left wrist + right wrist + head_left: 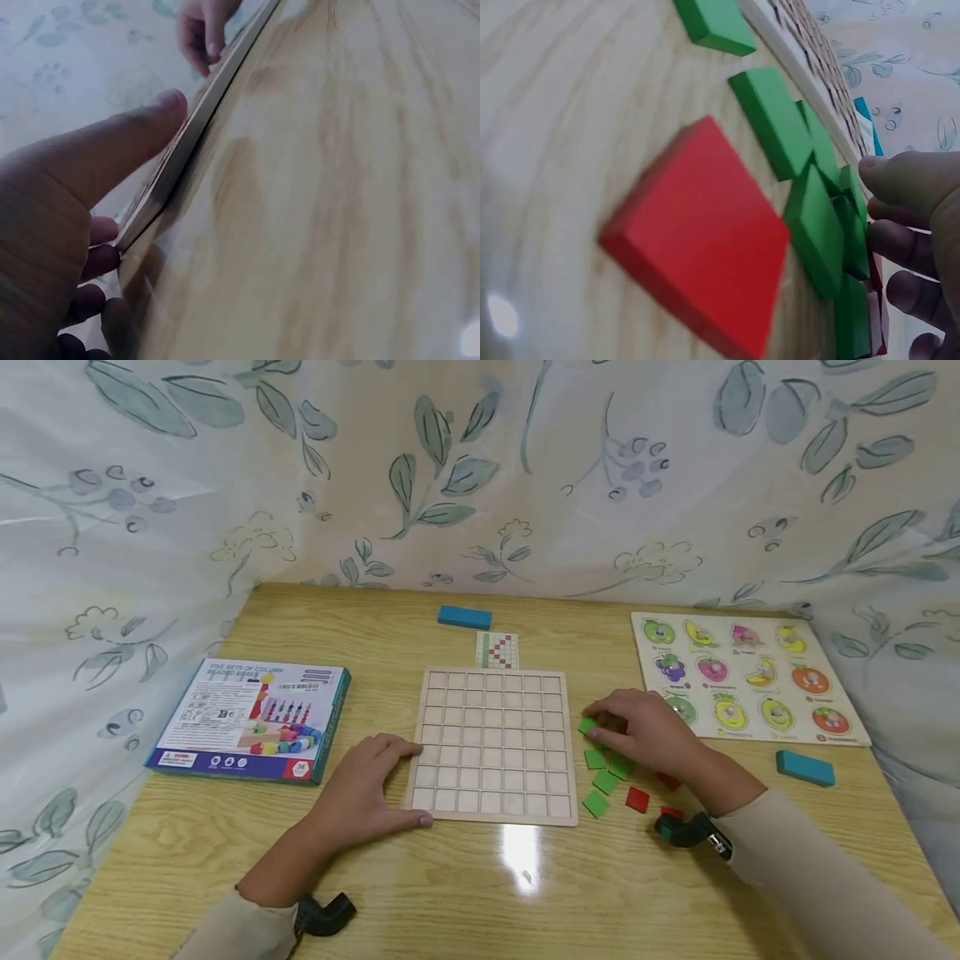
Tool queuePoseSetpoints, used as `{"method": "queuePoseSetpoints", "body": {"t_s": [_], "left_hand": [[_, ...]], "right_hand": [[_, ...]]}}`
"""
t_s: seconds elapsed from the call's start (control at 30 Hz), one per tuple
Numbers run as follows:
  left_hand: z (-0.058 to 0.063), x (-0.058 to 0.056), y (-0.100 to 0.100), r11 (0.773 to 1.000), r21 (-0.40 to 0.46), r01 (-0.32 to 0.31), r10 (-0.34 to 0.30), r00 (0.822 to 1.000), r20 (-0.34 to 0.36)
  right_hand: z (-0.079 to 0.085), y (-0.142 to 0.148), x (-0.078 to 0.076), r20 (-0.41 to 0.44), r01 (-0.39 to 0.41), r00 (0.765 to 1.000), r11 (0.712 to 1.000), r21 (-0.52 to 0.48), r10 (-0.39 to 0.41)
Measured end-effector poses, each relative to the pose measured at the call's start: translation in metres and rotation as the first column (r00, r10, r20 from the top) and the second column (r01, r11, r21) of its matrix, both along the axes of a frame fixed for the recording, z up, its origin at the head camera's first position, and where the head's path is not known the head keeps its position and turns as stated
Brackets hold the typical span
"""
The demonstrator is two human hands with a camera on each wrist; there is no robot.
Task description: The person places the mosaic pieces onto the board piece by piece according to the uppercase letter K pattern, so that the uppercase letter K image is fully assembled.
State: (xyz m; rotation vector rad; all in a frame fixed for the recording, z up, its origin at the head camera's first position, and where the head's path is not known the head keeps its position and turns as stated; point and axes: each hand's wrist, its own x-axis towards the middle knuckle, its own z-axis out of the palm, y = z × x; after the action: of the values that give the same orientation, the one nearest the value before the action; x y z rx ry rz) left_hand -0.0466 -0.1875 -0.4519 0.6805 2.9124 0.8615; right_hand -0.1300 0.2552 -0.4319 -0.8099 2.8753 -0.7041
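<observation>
A wooden grid board (492, 747) of square recesses lies flat on the table. My left hand (365, 793) rests at its front left corner. In the head view the fingers touch its left edge while the thumb (142, 142) lies along the front edge. To the right of the board, my right hand (645, 727) has thumb and forefinger around a green square tile (587, 725); its grip is partly hidden. Below that hand are several more green tiles (596, 803), with red tiles (637, 800) beside them; others are partly covered by the hand.
Behind the board lie a small pattern card (497, 651) and a blue block (465, 617). A boxed toy set (251, 720) is on the left. On the right are a fruit puzzle board (738, 672) and another blue block (805, 768). A patterned curtain (480, 477) hangs behind the table.
</observation>
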Motion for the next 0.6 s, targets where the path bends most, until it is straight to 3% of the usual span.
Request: {"method": "queuePoseSetpoints", "body": {"t_s": [0.27, 0.6], "left_hand": [[-0.007, 0.0, -0.002, 0.999, 0.043, 0.005, -0.005, 1.0, -0.006], [-0.011, 0.002, -0.004, 0.998, 0.068, 0.002, 0.0, 0.999, -0.033]], "right_hand": [[0.0, -0.004, 0.001, -0.008, 0.015, 1.0, 0.999, 0.034, -0.015], [0.003, -0.008, 0.002, -0.007, 0.007, 1.0, 1.0, 0.007, -0.007]]}}
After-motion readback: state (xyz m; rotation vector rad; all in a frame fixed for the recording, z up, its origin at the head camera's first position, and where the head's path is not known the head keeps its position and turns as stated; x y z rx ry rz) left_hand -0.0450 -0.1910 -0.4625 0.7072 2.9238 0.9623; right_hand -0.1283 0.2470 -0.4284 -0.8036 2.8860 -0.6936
